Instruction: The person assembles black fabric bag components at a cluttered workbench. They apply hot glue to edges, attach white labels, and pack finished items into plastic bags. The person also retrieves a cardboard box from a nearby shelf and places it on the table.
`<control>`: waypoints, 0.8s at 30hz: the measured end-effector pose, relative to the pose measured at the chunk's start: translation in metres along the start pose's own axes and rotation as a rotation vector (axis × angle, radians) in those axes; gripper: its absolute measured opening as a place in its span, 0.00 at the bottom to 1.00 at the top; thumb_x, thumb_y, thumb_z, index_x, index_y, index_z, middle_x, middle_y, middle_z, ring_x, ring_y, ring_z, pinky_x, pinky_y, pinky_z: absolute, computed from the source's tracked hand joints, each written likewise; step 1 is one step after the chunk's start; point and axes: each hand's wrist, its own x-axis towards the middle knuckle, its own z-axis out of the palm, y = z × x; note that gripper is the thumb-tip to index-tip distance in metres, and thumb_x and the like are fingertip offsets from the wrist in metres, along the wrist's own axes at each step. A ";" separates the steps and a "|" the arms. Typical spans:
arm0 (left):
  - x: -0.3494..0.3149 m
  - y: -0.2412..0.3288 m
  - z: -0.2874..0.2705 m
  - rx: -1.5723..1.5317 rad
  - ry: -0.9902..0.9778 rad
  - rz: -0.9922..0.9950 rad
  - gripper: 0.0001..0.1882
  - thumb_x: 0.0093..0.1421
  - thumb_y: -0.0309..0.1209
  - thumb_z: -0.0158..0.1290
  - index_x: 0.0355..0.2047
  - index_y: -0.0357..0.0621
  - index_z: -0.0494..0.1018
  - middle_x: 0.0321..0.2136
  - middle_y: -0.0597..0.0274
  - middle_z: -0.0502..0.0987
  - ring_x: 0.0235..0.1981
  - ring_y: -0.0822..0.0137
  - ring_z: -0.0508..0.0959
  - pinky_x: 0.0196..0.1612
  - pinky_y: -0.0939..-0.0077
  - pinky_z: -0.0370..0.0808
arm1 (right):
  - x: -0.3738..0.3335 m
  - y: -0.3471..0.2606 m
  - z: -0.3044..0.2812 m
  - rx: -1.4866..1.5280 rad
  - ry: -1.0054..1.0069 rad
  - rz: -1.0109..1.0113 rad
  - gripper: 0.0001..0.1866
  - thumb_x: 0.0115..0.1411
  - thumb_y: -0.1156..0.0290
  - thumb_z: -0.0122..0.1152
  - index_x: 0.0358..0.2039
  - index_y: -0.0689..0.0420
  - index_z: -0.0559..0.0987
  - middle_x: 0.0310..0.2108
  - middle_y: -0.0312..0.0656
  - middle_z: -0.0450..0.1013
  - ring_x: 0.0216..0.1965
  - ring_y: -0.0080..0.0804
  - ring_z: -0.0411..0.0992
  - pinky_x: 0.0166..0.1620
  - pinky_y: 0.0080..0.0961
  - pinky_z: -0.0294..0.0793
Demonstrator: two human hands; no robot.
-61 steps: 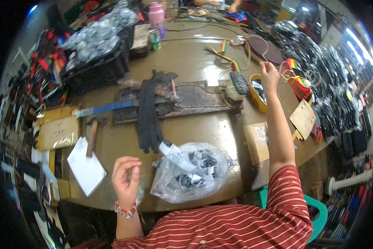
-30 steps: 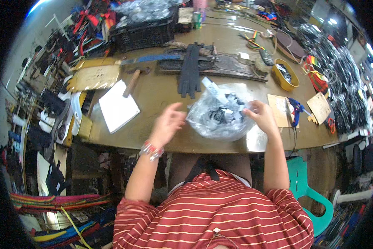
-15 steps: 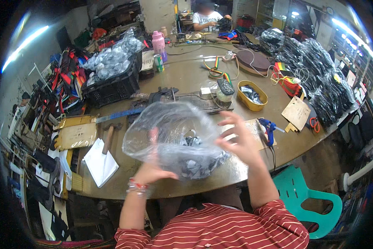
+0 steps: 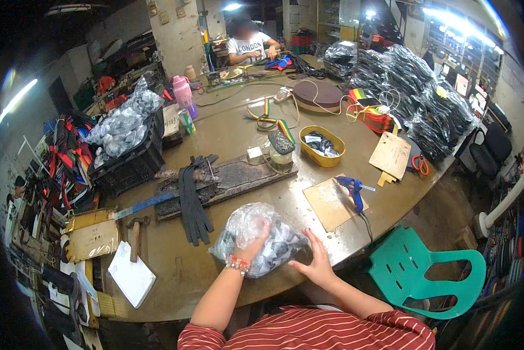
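Note:
A clear plastic bag [image 4: 285, 230] filled with small black and grey pieces sits near the front edge of the table, its top bunched and crumpled. My left hand [image 4: 251, 248], with a red beaded bracelet at the wrist, grips the bunched plastic at the bag's near left; some fingers are hidden by the film. At the bag's right side is my right hand [image 4: 319, 265], thumb and fingers spread, the fingertips close against the plastic. Black strips [image 4: 192, 204] lie just beyond the bag, over a long worn board [image 4: 244, 181].
Right of the bag, a blue glue gun [image 4: 353, 192] rests on a flat board [image 4: 326, 204]. A yellow tub [image 4: 322, 158] and a jar [image 4: 281, 153] stand farther back. A hammer [image 4: 135, 242] lies on white paper [image 4: 131, 277]. A green chair [image 4: 410, 268] is at right; another person [image 4: 249, 48] sits opposite.
The bag, held up with its mouth open before, is now lower on the table and gathered together. My right hand has come down to its side. The view has shifted, uncovering the black strips.

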 end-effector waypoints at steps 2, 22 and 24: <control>0.000 0.010 -0.006 -0.017 -0.108 -0.054 0.22 0.59 0.45 0.47 0.42 0.39 0.73 0.43 0.50 0.74 0.47 0.54 0.71 0.52 0.64 0.65 | -0.005 0.011 0.013 -0.133 -0.048 0.043 0.56 0.39 0.57 0.74 0.63 0.61 0.49 0.61 0.55 0.51 0.63 0.48 0.49 0.62 0.38 0.50; -0.097 0.153 -0.055 -0.568 0.185 0.111 0.31 0.53 0.30 0.58 0.52 0.43 0.54 0.40 0.53 0.73 0.44 0.62 0.74 0.49 0.68 0.72 | 0.069 -0.077 0.014 0.070 0.414 -0.270 0.13 0.62 0.63 0.50 0.33 0.60 0.78 0.23 0.31 0.69 0.28 0.26 0.65 0.42 0.26 0.63; -0.102 0.139 -0.057 -1.314 0.212 0.029 0.29 0.55 0.33 0.58 0.52 0.42 0.55 0.42 0.51 0.72 0.47 0.59 0.73 0.49 0.65 0.72 | 0.083 -0.078 0.008 0.080 0.575 -0.604 0.16 0.65 0.60 0.45 0.27 0.57 0.72 0.25 0.40 0.68 0.30 0.31 0.66 0.40 0.29 0.65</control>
